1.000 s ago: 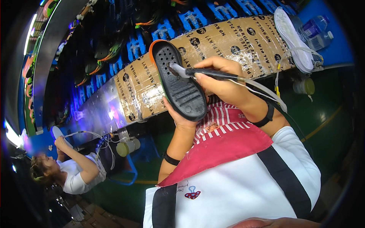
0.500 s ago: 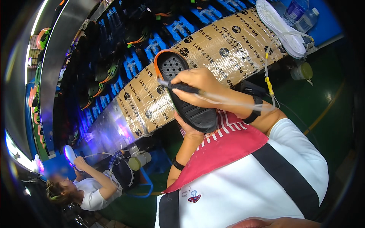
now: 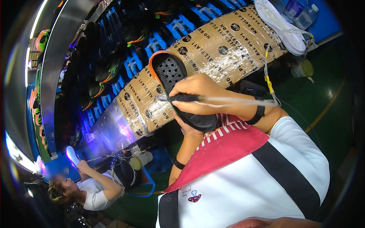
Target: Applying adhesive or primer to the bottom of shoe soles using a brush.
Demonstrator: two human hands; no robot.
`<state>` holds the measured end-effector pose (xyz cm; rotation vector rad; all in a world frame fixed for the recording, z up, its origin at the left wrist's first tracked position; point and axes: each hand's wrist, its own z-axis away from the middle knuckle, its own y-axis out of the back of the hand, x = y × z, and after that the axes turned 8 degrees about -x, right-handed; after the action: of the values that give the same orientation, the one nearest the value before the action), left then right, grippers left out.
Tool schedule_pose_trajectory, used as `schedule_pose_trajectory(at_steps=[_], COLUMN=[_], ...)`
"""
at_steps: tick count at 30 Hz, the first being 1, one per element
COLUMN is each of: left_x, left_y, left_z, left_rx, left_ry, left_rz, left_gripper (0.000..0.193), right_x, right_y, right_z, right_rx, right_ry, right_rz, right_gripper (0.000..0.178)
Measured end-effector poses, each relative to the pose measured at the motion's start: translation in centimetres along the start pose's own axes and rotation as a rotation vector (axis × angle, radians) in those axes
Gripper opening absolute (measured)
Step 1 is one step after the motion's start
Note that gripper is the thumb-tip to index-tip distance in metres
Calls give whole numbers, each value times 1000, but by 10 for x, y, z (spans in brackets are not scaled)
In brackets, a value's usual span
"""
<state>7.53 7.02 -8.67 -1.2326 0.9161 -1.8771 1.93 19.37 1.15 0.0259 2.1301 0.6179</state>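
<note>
A black shoe sole (image 3: pixel 172 72) with small holes in its forefoot and an orange rim round the toe slants over the near edge of the wrapped cardboard. My left hand (image 3: pixel 190 128) grips it from below near the heel, its fingers partly hidden behind the sole. My right hand (image 3: pixel 203 91) pinches a brush (image 3: pixel 185 97) with a black-wrapped handle. From its back end a clear tube (image 3: pixel 237 100) runs past my right wrist. The brush's pale tip lies at the sole's left edge, about midway along; whether it touches cannot be told.
Cardboard under clear wrap (image 3: pixel 213 49) covers the bench. Behind it stand blue racks (image 3: pixel 180 26) with dark shoe parts. A white tray (image 3: pixel 283 30), bottles (image 3: pixel 306 19) and a lidded jar (image 3: pixel 302 69) are at right. A co-worker (image 3: pixel 95 190) holds a sole at lower left.
My right hand has brought the brush down along the sole's left edge, from beside the forefoot toward the heel. The sole has turned slightly, its toe shifting left.
</note>
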Motion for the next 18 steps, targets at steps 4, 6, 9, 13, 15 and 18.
schedule_pose_trajectory(at_steps=[4,6,9,13,15,18], left_x=[3,2,1,9,12,14], left_y=[-12,2,25,10,9,17], left_z=[6,8,4,-1,-1,0], left_rx=[7,-26,-442,-171,-96,-108], left_ry=[-34,-39,75,-130,-136,-103], left_rz=[-203,-148,578,-123,-40,133], left_gripper=[75,77,78,75,72,75], right_x=[-6,1,-1,-6,-12,-3], right_y=[5,-1,-10,-9,-3,-10], right_z=[3,6,9,12,10,12], right_rx=[208,231,64,-66,29,108], right_ry=[-110,-108,52,-3,-92,-32], right_rz=[-106,-56,-11,-264,-316,-141], right_gripper=[18,19,21,18,19,20])
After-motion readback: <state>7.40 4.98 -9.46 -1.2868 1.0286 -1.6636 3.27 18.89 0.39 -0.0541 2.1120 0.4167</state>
